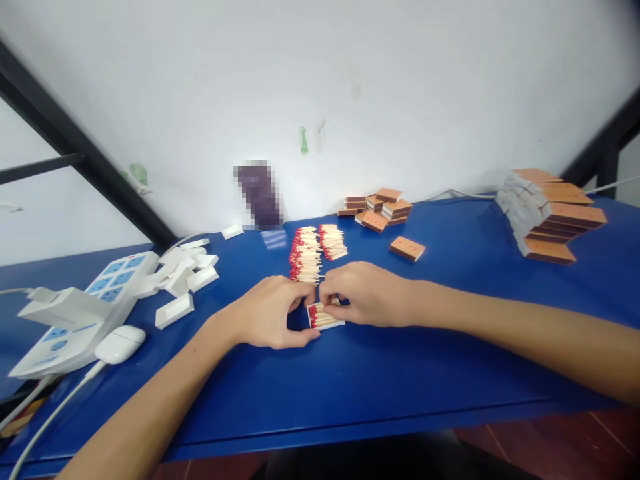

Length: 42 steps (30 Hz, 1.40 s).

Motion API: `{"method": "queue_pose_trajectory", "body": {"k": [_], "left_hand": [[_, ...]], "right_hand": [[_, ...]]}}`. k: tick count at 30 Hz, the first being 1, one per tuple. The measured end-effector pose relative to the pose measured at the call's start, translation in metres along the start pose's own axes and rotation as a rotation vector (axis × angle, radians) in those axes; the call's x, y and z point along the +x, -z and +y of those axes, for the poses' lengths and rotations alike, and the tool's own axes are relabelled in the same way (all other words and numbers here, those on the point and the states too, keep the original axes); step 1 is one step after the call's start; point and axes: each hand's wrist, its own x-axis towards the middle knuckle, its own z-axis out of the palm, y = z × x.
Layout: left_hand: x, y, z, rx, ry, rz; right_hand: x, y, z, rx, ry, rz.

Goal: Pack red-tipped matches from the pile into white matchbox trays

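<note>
A small white matchbox tray (327,326) lies on the blue table, with red-headed matches (316,317) side by side in it. My left hand (273,313) curves around the tray's left end, thumb on the near side and fingers on the far side, holding it in place. Over the tray, my right hand (367,293) is closed in a pinch on matches, its fingertips partly hiding what they grip. Just beyond my hands lies a large pile of loose matches (306,257), heads to the left. A smaller pile of matches (333,241) sits beside it.
Several white empty trays (175,311) are heaped at left, near a power strip (113,283) and a white charger (120,344). Orange matchbox sleeves (397,209) are piled at the back, with a lone matchbox (407,249) nearer. A larger stack of matchbox sleeves (550,213) stands right.
</note>
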Motion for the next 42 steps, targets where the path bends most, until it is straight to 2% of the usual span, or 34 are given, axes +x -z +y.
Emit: {"method": "queue_pose_trajectory", "body": {"k": [4,10,13,16,18,26,30,36,42], "left_hand": [[0.000,-0.001,-0.001,0.008,-0.001,-0.001],[-0.003,0.004,-0.008,-0.023,-0.024,0.021],[-0.004,0.007,-0.017,-0.036,-0.016,0.101],[-0.004,0.006,-0.026,0.056,0.050,0.235],[-0.003,0.003,-0.031,0.111,0.056,0.265],[-0.002,-0.002,-0.033,0.143,0.032,0.238],[-0.001,-0.002,-0.032,0.143,0.027,0.215],[-0.001,-0.002,-0.030,0.132,0.036,0.196],[0.000,-0.001,-0.030,0.113,0.049,0.187]], "right_hand": [[-0.001,0.000,0.001,0.015,0.029,-0.020],[0.000,-0.001,0.005,0.040,0.063,0.048],[0.002,0.002,0.009,0.081,0.019,0.095],[0.003,0.004,0.013,0.098,-0.049,0.127],[0.002,0.004,0.015,0.076,-0.065,0.115],[-0.006,-0.009,0.006,-0.099,0.098,0.067],[-0.006,-0.010,0.006,-0.042,0.124,0.069],[0.002,-0.015,0.021,0.021,-0.037,0.180],[0.003,-0.021,0.024,-0.106,-0.084,0.150]]}}
